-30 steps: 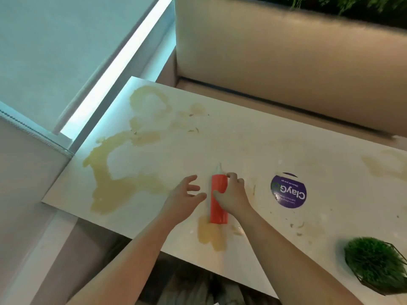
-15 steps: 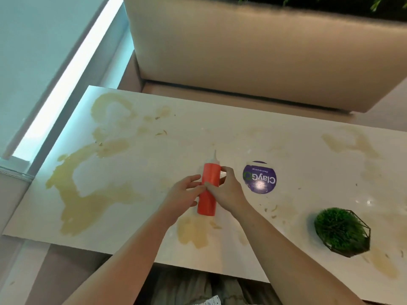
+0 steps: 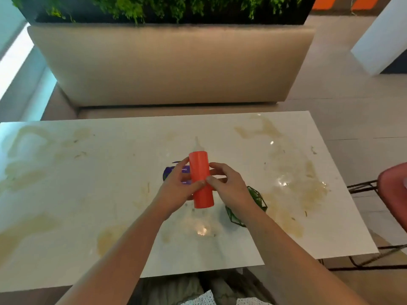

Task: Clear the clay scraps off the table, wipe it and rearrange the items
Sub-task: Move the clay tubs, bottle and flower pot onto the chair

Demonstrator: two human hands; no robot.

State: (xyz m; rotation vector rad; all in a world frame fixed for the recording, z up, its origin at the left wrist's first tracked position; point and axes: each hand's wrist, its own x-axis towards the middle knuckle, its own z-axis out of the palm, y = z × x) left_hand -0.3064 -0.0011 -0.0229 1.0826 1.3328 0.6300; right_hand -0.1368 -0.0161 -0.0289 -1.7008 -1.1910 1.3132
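Note:
A red squeeze bottle (image 3: 200, 181) with a clear nozzle is held above the middle of the white table (image 3: 66, 194). My left hand (image 3: 177, 190) grips it from the left and my right hand (image 3: 229, 188) from the right. Yellowish clay smears (image 3: 308, 190) and small scraps cover much of the tabletop. A purple round sticker (image 3: 168, 171) shows partly behind my left hand. A small green plant in a wire holder (image 3: 256, 200) sits just behind my right wrist, mostly hidden.
A beige bench seat (image 3: 171, 67) with a planter of greenery behind it runs along the table's far side. A red chair (image 3: 394, 192) stands at the right end. A lit window ledge (image 3: 13, 60) lies at far left.
The bottle has been lifted off the table and both hands now hold it. The view has swung right, so the sticker and the plant now lie behind my hands.

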